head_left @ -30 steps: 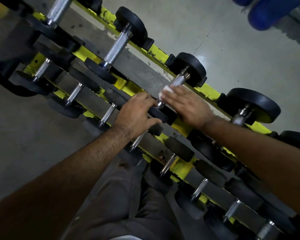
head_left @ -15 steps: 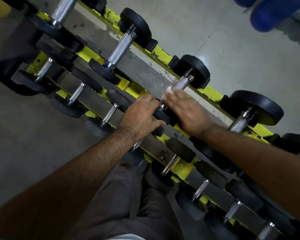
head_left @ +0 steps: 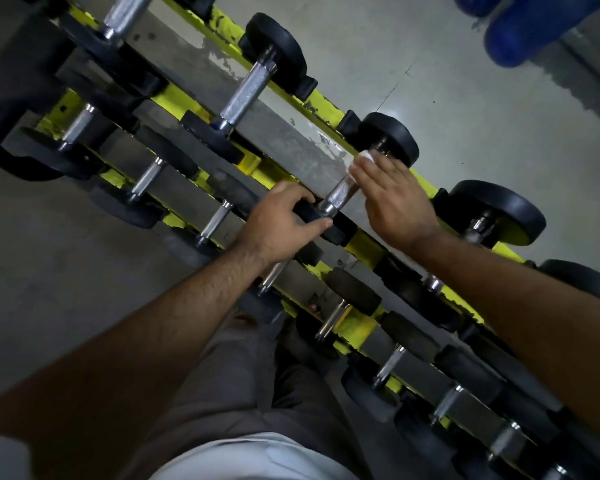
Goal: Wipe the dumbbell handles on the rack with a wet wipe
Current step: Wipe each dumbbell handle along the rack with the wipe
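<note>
1. Yellow rack (head_left: pixel 329 110) is running diagonally from upper left to lower right, carrying dumbbells.
2. Left hand (head_left: pixel 278 226), at centre, is gripping the near black head (head_left: pixel 326 223) of one dumbbell.
3. Right hand (head_left: pixel 392 199), just right of centre, is curling its fingers over the knurled handle (head_left: pixel 338 195), pressing a white wet wipe (head_left: pixel 367 156) against its far end.

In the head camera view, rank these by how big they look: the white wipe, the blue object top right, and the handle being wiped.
Largest to smallest, as they look:
1. blue object, though cut off by the frame edge
2. handle, its bare part only
3. white wipe, mostly hidden under the right hand

Differing distances from the camera make true sizes unsure.
</note>
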A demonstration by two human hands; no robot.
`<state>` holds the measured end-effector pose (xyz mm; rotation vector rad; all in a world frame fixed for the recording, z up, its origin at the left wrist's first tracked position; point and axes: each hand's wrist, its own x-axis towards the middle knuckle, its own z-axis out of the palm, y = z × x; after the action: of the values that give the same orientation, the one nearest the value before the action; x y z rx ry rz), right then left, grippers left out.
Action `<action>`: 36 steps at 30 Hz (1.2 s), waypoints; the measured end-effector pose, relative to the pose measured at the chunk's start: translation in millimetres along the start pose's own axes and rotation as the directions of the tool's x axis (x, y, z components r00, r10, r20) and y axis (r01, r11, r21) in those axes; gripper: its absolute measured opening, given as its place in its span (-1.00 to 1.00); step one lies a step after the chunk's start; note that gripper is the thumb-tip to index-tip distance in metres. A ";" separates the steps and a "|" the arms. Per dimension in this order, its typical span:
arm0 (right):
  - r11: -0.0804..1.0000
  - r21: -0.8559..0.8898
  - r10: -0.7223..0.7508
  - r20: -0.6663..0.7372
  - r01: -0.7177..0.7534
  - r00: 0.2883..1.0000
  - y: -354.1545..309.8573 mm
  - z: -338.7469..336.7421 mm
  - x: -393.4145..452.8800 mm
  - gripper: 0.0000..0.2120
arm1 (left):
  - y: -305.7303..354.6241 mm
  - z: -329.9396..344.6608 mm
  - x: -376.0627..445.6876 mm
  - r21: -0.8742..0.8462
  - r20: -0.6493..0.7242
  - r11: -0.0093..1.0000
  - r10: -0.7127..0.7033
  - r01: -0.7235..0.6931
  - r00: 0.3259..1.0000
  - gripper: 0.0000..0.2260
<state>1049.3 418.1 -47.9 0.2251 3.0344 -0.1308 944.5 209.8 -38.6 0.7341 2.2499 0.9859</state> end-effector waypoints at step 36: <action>0.994 -0.085 0.091 0.270 -0.071 0.959 -26.9 -27.1 4.0 -0.44 | -6.4 39.5 -25.3 0.325 -0.036 0.919 0.249 -0.225 0.968 -0.55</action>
<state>1038.8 394.8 -19.3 0.2983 2.7446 -0.0377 987.2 207.4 -58.9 1.1507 2.4611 0.7726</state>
